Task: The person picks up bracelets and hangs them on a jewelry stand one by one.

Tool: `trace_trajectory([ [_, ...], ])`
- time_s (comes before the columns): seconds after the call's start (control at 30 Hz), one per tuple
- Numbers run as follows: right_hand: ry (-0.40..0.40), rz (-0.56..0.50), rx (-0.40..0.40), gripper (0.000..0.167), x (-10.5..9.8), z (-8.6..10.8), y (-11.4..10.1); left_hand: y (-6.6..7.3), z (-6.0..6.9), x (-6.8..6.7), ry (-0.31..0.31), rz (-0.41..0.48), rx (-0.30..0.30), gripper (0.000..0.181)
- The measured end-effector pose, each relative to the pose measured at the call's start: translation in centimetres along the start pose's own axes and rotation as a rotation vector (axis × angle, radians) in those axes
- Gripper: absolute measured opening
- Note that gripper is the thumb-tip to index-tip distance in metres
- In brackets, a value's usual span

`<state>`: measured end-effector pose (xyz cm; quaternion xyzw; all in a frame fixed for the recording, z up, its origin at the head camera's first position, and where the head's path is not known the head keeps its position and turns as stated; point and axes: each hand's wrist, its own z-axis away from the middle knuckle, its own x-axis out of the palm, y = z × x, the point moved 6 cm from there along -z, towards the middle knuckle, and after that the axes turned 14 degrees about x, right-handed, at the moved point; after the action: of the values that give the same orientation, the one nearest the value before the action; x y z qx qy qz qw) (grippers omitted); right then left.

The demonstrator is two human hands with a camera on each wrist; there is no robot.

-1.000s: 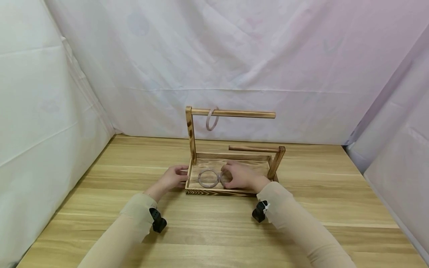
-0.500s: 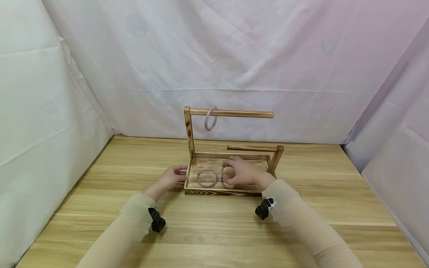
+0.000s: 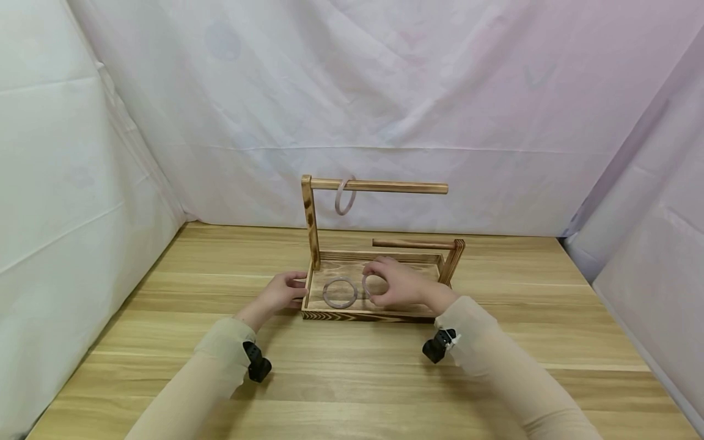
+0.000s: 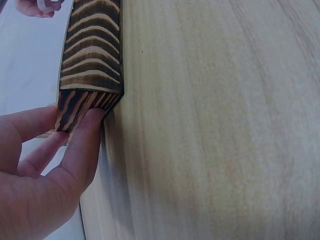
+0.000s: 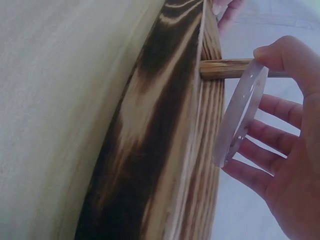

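My right hand (image 3: 401, 284) holds a pale lilac bangle (image 5: 240, 120) on edge above the floor of the wooden tray stand (image 3: 352, 315), with the thumb at one side of the ring and fingertips at the other. To its left, a second bangle (image 3: 340, 307) lies flat in the tray. A third bangle (image 3: 338, 201) hangs on the stand's upper bar (image 3: 407, 186), near the left post. At the tray's left end, my left hand (image 3: 286, 289) touches the wood with its fingertips; in the left wrist view the thumb and fairly straight fingers (image 4: 82, 137) rest against that end.
The stand's lower bar (image 3: 412, 244) juts leftward from a short post (image 3: 452, 264) at the right, just behind my right hand. A tall post (image 3: 310, 223) rises at the left. The wood-grain table (image 3: 341, 379) meets a white cloth backdrop (image 3: 231, 122) behind.
My right hand has lifted the bangle's edge, bringing it upright and slightly apart from the one lying flat. The left hand stays at the tray's end. The head view has shifted slightly.
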<state>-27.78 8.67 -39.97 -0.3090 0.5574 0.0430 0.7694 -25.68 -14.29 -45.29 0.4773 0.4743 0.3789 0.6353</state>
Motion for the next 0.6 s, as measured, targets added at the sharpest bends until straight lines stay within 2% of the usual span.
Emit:
trace_trajectory([
  [0.4, -0.008, -0.057, -0.067, 0.052, -0.8, 0.8, -1.4, 0.1, 0.1, -0.1, 0.001, 0.001, 0.001, 0.05],
  [0.6, -0.017, -0.139, -0.113, 0.052, -1.6, 1.5, -2.1, 0.2, 0.1, -0.1, 0.004, -0.002, -0.003, 0.049],
])
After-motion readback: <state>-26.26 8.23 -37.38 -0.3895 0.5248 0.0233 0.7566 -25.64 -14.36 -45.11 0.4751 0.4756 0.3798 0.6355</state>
